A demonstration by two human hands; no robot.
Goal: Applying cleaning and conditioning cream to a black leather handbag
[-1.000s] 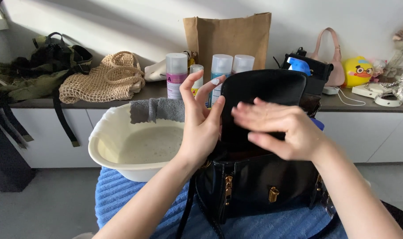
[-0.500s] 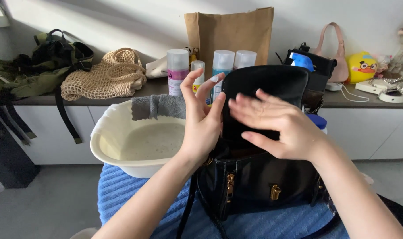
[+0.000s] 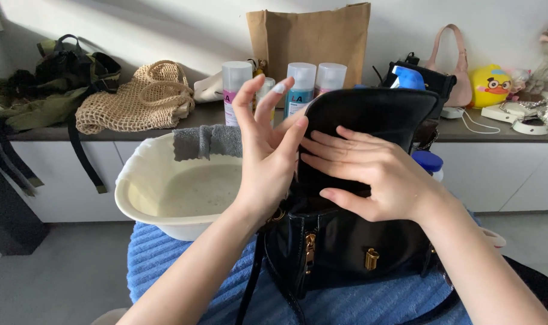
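On lap | left hand [image 3: 268, 153] open at black bag [image 3: 346, 253] flap edge | right hand [image 3: 370, 174] flat on flap | basin [image 3: 135, 180] just left

Your right hand [image 3: 370, 174] lies flat with fingers spread on the raised flap of the black leather bag [image 3: 346, 253], which stands on a blue ribbed towel [image 3: 183, 265]. Your left hand [image 3: 268, 150] is upright just beside the flap's left edge, palm toward it, with a dab of white cream on one fingertip. To the left sits a cream basin [image 3: 147, 192] with a grey cloth [image 3: 207, 141] draped over its rim. Behind, a counter [image 3: 496, 129] holds bottles [image 3: 301, 84], a brown paper bag [image 3: 313, 36] and a woven net bag [image 3: 135, 99].
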